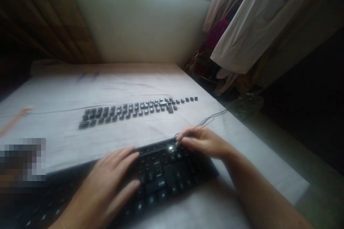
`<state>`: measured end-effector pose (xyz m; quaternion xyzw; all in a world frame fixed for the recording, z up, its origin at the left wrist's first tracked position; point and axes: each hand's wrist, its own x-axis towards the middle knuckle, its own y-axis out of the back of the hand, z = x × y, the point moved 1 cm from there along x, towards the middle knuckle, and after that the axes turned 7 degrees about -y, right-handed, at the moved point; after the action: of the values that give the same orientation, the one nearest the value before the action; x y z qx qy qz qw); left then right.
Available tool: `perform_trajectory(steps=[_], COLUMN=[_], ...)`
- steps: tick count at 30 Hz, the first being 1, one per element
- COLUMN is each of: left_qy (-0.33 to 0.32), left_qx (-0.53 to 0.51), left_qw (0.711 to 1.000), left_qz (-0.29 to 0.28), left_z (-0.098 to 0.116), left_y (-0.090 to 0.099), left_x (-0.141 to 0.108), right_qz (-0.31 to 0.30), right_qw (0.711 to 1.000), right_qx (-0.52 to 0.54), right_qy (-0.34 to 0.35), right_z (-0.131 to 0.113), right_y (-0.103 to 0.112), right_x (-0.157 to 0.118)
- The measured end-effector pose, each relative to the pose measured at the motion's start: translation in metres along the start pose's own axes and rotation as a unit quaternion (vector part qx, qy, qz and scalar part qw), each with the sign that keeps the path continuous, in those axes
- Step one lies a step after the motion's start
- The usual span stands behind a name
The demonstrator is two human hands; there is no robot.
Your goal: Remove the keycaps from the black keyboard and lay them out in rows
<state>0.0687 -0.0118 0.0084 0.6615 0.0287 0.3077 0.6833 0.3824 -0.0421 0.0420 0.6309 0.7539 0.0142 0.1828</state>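
A black keyboard (196,168) lies at a slant on the pale cloth, with bare key sockets in part of it and caps still on other keys. My left hand (107,175) rests flat across its middle, fingers stretched and apart. At the keyboard's far edge, my right hand (197,139) is pinched over the keys beside a bright spot (171,147). Something thin and pale shows at its fingertips, too blurred to name. Beyond the keyboard, several loose black keycaps (130,108) lie in rows on the cloth.
A thin cable (212,115) runs from behind my right hand over the right edge of the cloth-covered surface (129,78). An orange strip (16,120) is at the left, above a pixelated patch. Clothes (242,35) hang at the right; a curtain (51,18) hangs at the left.
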Motion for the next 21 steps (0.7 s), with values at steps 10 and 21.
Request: perform_trajectory(steps=[10,21], left_qy=[0.001,0.003], left_qx=[-0.003,-0.01], left_qw=[0.999,0.999], left_qz=[-0.038,-0.042], left_z=[-0.004,-0.002], left_y=[-0.005,-0.004], left_x=[-0.006,-0.004], right_qz=[0.008,0.014], right_qw=[0.992,0.93], right_qx=[-0.104,-0.268], right_qy=[0.074,0.251], right_z=[0.005,-0.011], right_y=[-0.005,-0.016], right_x=[-0.001,-0.013])
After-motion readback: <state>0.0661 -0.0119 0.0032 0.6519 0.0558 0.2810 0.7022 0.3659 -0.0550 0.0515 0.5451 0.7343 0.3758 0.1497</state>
